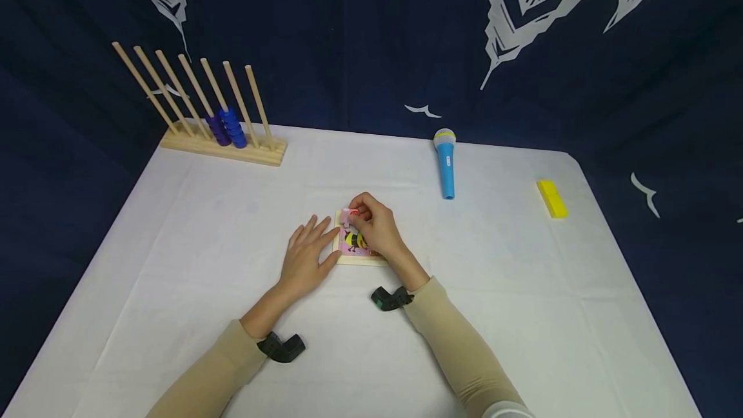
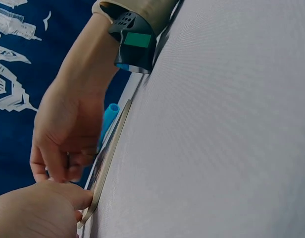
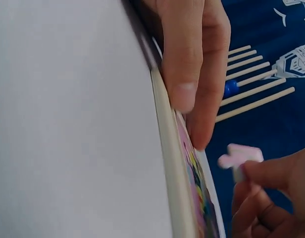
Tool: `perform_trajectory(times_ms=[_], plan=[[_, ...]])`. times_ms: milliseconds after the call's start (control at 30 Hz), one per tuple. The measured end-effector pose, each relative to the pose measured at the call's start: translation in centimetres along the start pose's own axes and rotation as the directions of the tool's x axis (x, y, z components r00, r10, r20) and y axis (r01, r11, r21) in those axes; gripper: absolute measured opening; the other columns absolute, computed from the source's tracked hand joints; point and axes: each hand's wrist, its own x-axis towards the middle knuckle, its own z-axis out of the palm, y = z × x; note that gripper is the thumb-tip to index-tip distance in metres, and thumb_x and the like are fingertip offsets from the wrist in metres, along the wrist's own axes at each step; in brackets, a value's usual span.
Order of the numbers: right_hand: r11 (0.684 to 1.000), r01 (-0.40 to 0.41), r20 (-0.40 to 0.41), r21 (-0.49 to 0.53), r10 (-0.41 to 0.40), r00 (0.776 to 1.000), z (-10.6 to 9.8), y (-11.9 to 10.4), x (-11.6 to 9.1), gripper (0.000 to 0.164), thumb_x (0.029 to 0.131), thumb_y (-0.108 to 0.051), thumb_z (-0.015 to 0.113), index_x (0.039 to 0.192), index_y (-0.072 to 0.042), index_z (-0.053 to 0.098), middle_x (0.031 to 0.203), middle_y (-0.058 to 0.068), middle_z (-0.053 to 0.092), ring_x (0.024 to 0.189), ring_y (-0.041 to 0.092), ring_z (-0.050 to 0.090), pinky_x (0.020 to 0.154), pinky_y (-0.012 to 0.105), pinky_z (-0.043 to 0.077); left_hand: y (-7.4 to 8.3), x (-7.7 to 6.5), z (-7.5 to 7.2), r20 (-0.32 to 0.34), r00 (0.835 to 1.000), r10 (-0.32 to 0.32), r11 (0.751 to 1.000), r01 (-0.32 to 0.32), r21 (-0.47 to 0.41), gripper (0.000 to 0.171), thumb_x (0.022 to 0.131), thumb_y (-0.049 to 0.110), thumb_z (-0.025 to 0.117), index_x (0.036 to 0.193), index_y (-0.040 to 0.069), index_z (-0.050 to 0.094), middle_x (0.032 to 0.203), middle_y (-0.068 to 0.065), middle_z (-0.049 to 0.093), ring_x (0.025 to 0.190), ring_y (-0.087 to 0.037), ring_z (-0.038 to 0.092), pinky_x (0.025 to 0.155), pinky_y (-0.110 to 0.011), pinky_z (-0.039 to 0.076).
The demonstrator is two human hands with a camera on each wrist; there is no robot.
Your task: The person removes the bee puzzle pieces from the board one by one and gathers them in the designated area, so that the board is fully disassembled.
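Observation:
A small jigsaw puzzle board [image 1: 361, 261] with a pale frame and a bee picture on pink lies mid-table. My left hand [image 1: 306, 258] is beside its left edge, fingers spread and fairly straight; in the right wrist view its thumb [image 3: 184, 91] touches the frame. My right hand [image 1: 378, 229] is over the upper part of the board, covering some of the picture. It pinches a pink jigsaw piece [image 3: 244, 154] between thumb and fingertips, and in the right wrist view that piece is held off the board. The left wrist view shows the board [image 2: 110, 156] edge-on.
At the back left stands a wooden peg rack [image 1: 223, 150] with blue and purple beads on two of its rods. A blue toy microphone [image 1: 445, 166] lies behind the board to the right. Farther right is a yellow block [image 1: 552, 199]. A dark patterned curtain [image 1: 348, 37] hangs behind the table.

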Motion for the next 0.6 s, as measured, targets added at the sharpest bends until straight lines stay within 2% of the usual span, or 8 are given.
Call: perform_trajectory(times_ms=[133,267,433,600], plan=[[0.998,-0.027,-0.034,0.059,0.029,0.999,-1.3,-0.9,0.2,0.012,0.091,-0.001,0.064,0.102,-0.004,0.062,0.091,0.013,0.063,0.079,0.019,0.057,0.068,0.024,0.048,0.0,0.0,-0.1,0.008,1.0,-0.004,1.0,0.004,0.01,0.047,0.092,0.026,0.065,0.134,0.006,0.06,0.149,-0.018,0.045,0.146,-0.039,0.029,0.118,-0.057,0.019],[0.988,-0.112,-0.059,0.104,0.118,0.991,-3.5,-1.2,0.3,0.013,0.091,-0.001,0.063,0.104,-0.002,0.063,0.093,0.013,0.061,0.083,0.02,0.055,0.071,0.024,0.046,0.1,0.0,0.0,0.014,1.0,-0.011,1.0,0.011,0.013,0.047,0.091,0.026,0.066,0.134,0.007,0.059,0.15,-0.018,0.045,0.146,-0.038,0.029,0.118,-0.057,0.018],[0.974,-0.21,-0.08,0.085,0.217,0.973,-6.7,-0.1,0.3,0.014,0.091,-0.001,0.063,0.105,0.0,0.062,0.091,0.012,0.06,0.077,0.017,0.053,0.063,0.02,0.047,0.2,0.0,0.0,0.006,1.0,-0.012,1.0,0.012,0.006,0.047,0.091,0.024,0.067,0.134,0.006,0.059,0.149,-0.018,0.045,0.146,-0.039,0.028,0.117,-0.058,0.018],[0.95,-0.312,-0.067,0.016,0.312,0.948,-9.3,1.4,0.0,0.016,0.091,-0.003,0.064,0.107,0.001,0.062,0.085,0.008,0.056,0.069,0.014,0.051,0.057,0.019,0.047,0.4,0.0,-0.1,0.007,1.0,-0.017,1.0,0.017,-0.002,0.047,0.091,0.023,0.067,0.134,0.006,0.06,0.149,-0.019,0.045,0.146,-0.04,0.028,0.117,-0.058,0.017]])
